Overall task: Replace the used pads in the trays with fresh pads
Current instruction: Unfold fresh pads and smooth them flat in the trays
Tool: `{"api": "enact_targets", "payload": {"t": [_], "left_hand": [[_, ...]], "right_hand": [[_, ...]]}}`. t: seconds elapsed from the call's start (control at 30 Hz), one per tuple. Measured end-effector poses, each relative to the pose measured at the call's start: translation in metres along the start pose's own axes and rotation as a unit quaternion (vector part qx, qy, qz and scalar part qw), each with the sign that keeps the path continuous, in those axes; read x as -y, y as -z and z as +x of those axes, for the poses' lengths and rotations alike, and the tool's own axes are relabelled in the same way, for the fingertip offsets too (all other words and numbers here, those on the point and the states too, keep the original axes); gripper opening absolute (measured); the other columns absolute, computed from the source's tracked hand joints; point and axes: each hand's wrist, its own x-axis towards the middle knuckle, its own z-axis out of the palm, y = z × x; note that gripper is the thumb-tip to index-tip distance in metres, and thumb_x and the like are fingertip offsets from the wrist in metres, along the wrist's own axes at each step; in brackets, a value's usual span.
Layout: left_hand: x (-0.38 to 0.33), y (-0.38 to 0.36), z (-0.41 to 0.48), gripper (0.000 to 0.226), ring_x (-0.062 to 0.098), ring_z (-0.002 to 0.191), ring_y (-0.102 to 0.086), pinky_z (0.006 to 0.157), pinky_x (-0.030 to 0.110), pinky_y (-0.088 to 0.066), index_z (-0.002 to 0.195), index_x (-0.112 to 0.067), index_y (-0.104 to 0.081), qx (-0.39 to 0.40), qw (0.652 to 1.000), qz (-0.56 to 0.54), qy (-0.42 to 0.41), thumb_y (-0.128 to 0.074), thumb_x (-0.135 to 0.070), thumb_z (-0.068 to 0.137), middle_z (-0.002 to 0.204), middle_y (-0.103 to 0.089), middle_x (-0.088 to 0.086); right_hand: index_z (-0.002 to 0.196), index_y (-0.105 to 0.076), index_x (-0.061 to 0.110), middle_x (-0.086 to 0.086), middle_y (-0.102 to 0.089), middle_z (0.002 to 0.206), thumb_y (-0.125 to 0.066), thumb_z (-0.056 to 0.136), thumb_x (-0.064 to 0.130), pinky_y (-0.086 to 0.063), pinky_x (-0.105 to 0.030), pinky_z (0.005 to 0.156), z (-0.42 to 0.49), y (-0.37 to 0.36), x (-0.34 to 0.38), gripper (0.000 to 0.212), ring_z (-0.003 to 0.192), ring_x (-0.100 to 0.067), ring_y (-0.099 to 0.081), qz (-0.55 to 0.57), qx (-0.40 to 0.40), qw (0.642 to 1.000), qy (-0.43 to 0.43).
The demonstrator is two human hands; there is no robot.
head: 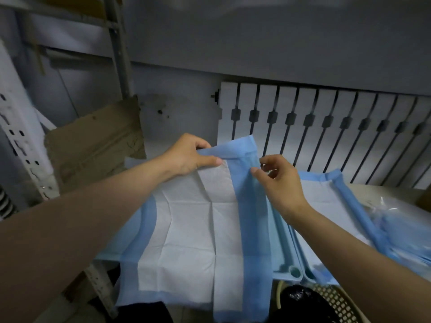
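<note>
A fresh pad (pixel 193 231), white in the middle with a blue border, is spread half unfolded over a light blue tray (pixel 283 266). My left hand (pixel 189 157) pinches the pad's far edge between thumb and fingers. My right hand (pixel 279 180) pinches the folded blue strip that runs down the pad's right side. A second pad (pixel 319 190) lies in the neighbouring tray on the right, partly behind my right forearm.
A clear plastic pack of folded blue pads (pixel 396 234) lies at the right edge. A mesh basket with a black bag (pixel 326 301) stands below the trays. A white slatted panel (pixel 326 127) is behind. Cardboard (pixel 93 141) and a perforated metal post (pixel 28 150) stand left.
</note>
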Motion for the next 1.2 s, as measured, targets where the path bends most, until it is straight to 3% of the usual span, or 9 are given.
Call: {"api": "enact_targets", "payload": {"t": [0.07,0.17,0.3,0.43,0.67,0.83,1.0,1.13,1.2], "left_hand": [[-0.007,-0.001,-0.003,0.017,0.003,0.059,-0.050,0.052,0.012,-0.038,0.078,-0.011,-0.074,-0.014,1.000,-0.008,-0.001,-0.082,-0.025,0.074,0.066,-0.061,-0.005],[-0.018,-0.001,-0.006,0.017,0.004,0.058,-0.048,0.050,0.011,-0.036,0.079,-0.011,-0.074,-0.021,1.000,-0.007,-0.010,-0.082,-0.025,0.075,0.065,-0.060,-0.005],[-0.037,-0.004,-0.010,0.016,0.002,0.055,-0.048,0.050,0.011,-0.037,0.078,-0.014,-0.073,-0.004,0.999,0.009,-0.034,-0.080,-0.028,0.077,0.063,-0.058,-0.006],[-0.048,-0.008,-0.017,0.021,0.004,0.058,-0.048,0.052,0.013,-0.038,0.080,-0.011,-0.072,0.008,0.996,0.045,-0.075,-0.075,-0.032,0.081,0.065,-0.057,-0.004],[-0.036,-0.011,-0.027,0.037,0.015,0.059,-0.044,0.057,0.032,-0.035,0.069,-0.022,-0.051,-0.053,0.972,0.173,-0.147,-0.053,-0.051,0.092,0.062,-0.049,-0.002],[-0.035,0.000,-0.034,0.045,0.006,0.053,-0.037,0.053,0.022,-0.030,0.068,-0.011,-0.059,-0.041,0.991,0.085,-0.091,-0.077,-0.053,0.067,0.059,-0.044,-0.007],[-0.019,0.034,-0.035,0.044,0.007,0.054,-0.025,0.053,0.026,-0.022,0.053,-0.018,-0.047,-0.053,0.986,0.144,-0.059,-0.085,-0.036,0.067,0.058,-0.031,-0.007],[-0.002,0.058,-0.034,0.030,0.008,0.056,-0.036,0.056,0.027,-0.030,0.058,-0.012,-0.061,-0.079,0.987,0.137,-0.022,-0.083,-0.028,0.071,0.059,-0.044,-0.005],[0.003,0.064,-0.035,0.024,0.008,0.058,-0.040,0.056,0.027,-0.033,0.062,-0.014,-0.066,-0.090,0.987,0.131,-0.006,-0.083,-0.029,0.072,0.061,-0.050,-0.004]], "right_hand": [[0.090,-0.059,0.020,0.002,-0.059,0.080,-0.071,0.085,0.029,-0.049,-0.027,0.066,-0.003,0.008,0.007,0.016,0.070,-0.011,-0.053,-0.006,-0.069,0.997,0.033],[0.083,-0.063,0.017,0.001,-0.064,0.075,-0.073,0.084,0.027,-0.049,-0.022,0.061,-0.013,0.017,0.023,0.014,0.063,-0.011,-0.056,0.017,-0.034,0.996,0.076],[0.111,-0.061,0.024,0.004,-0.062,0.094,-0.079,0.079,0.029,-0.048,-0.016,0.066,-0.017,0.023,0.034,0.037,0.074,-0.008,-0.056,0.028,0.020,0.998,0.053],[0.091,-0.068,0.004,-0.017,-0.061,0.080,-0.075,0.083,0.024,-0.046,-0.027,0.063,-0.019,0.028,0.038,0.022,0.068,-0.013,-0.051,0.068,0.062,0.996,-0.004],[0.095,-0.063,0.005,-0.006,-0.062,0.082,-0.059,0.096,0.021,-0.044,-0.026,0.069,-0.021,0.034,0.047,0.017,0.075,-0.015,-0.053,0.125,0.076,0.988,-0.050],[0.102,-0.051,0.014,-0.001,-0.054,0.081,-0.042,0.102,0.020,-0.043,-0.027,0.064,-0.017,0.043,0.048,0.011,0.070,-0.012,-0.049,0.104,-0.021,0.992,-0.063],[0.106,-0.043,0.012,0.004,-0.044,0.079,-0.038,0.103,0.022,-0.031,-0.025,0.057,-0.005,0.071,0.034,0.011,0.068,-0.005,-0.040,0.060,-0.145,0.985,-0.074],[0.104,-0.043,0.013,0.006,-0.043,0.077,-0.039,0.102,0.020,-0.034,-0.028,0.072,0.002,0.085,0.022,0.009,0.067,-0.008,-0.041,0.042,-0.200,0.976,-0.072],[0.102,-0.045,0.012,0.005,-0.045,0.077,-0.041,0.101,0.019,-0.036,-0.030,0.070,0.005,0.088,0.017,0.009,0.069,-0.011,-0.043,0.039,-0.215,0.973,-0.068]]}}
